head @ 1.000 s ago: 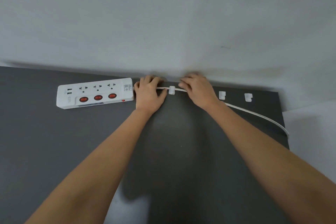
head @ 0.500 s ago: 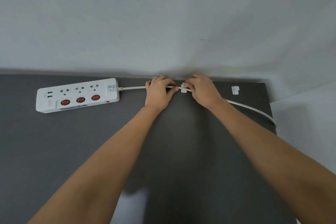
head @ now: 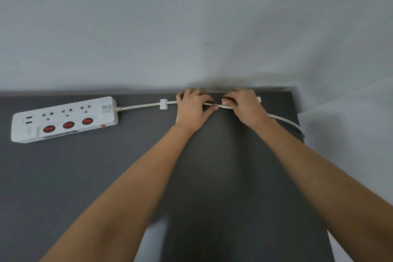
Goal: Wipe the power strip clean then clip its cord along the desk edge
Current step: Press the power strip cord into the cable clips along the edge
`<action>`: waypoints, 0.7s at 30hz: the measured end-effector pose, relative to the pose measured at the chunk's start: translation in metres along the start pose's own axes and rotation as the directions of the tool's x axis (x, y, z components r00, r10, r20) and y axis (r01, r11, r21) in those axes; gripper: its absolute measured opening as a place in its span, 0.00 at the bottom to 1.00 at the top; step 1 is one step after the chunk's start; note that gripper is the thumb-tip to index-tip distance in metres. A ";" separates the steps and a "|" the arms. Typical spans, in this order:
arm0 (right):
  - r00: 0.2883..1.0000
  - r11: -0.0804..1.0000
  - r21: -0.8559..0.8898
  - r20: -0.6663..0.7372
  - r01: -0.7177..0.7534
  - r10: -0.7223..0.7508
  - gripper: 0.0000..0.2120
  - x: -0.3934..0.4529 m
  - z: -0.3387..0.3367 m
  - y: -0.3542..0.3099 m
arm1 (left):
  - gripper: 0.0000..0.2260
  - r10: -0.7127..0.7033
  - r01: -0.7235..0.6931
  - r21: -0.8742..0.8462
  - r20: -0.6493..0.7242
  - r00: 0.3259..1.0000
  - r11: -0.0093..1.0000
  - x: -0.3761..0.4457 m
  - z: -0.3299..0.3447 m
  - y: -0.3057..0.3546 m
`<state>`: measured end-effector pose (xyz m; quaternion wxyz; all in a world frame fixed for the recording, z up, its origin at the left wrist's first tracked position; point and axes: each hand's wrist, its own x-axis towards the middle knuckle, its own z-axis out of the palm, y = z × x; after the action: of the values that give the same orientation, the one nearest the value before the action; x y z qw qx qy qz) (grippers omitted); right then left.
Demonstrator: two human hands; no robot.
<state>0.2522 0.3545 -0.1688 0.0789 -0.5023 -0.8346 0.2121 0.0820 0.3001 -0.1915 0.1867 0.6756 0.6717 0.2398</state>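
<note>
White three-socket power strip (head: 64, 118) lies lengthwise along dark grey surface (head: 85, 176) far edge, white cord (head: 140, 106) exiting right through small white clip (head: 163, 104); left hand (head: 192, 110) and right hand (head: 244, 106) both pinch cord.

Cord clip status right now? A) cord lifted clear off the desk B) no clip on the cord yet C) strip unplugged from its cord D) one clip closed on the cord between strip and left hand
D: a white clip sits on the cord between the power strip and the left hand.
</note>
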 end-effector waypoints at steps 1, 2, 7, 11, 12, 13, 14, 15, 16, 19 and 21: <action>1.000 1.000 -0.003 -0.010 0.003 -0.003 0.08 0.003 0.000 -0.001 | 0.10 -0.019 0.019 -0.018 -0.010 1.000 1.000 0.003 0.001 0.000; 1.000 1.000 -0.009 -0.022 0.007 -0.007 0.09 0.005 0.000 -0.002 | 0.10 -0.040 0.039 -0.033 -0.020 0.999 0.999 0.006 0.003 0.001; 0.992 0.985 -0.158 -0.089 0.070 -0.085 0.12 0.003 0.000 0.000 | 0.10 -0.162 0.160 -0.041 -0.077 0.984 0.986 0.012 0.016 0.014; 0.996 0.986 -0.144 -0.027 0.081 -0.086 0.14 -0.004 -0.005 0.016 | 0.11 -0.168 0.172 0.033 -0.107 0.980 0.985 0.000 0.026 0.010; 0.997 0.994 -0.104 -0.064 0.033 -0.040 0.15 -0.009 -0.008 0.026 | 0.13 -0.134 0.139 0.044 -0.110 0.985 0.989 -0.004 0.028 0.011; 0.994 0.998 -0.059 -0.111 -0.031 0.024 0.15 -0.015 -0.012 0.038 | 0.15 -0.084 0.089 0.048 -0.103 0.991 0.995 -0.005 0.030 0.015; 0.986 0.996 -0.021 -0.148 -0.085 0.081 0.14 -0.021 -0.017 0.050 | 0.15 -0.033 0.037 0.043 -0.083 0.996 0.998 -0.002 0.032 0.021; 0.981 0.993 0.005 -0.154 -0.118 0.118 0.13 -0.026 -0.022 0.060 | 0.14 0.005 -0.004 0.027 -0.047 0.999 1.000 0.003 0.035 0.030; 0.982 0.992 0.017 -0.140 -0.128 0.129 0.12 -0.029 -0.026 0.066 | 0.13 0.024 -0.024 0.008 -0.001 1.000 1.000 0.008 0.038 0.039; 0.985 0.996 0.010 -0.147 -0.087 0.088 0.07 -0.027 -0.031 0.071 | 0.12 0.007 -0.006 -0.011 0.055 0.998 1.000 0.026 0.046 0.060; 0.983 0.997 -0.014 -0.170 -0.071 0.068 0.06 -0.018 -0.030 0.072 | 0.11 -0.038 0.038 -0.002 0.020 0.999 0.999 0.035 0.049 0.065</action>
<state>0.3292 0.3757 -0.1716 0.1374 -0.5480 -0.8089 0.1630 0.1626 0.3369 -0.1910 0.1987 0.6648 0.6824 0.2300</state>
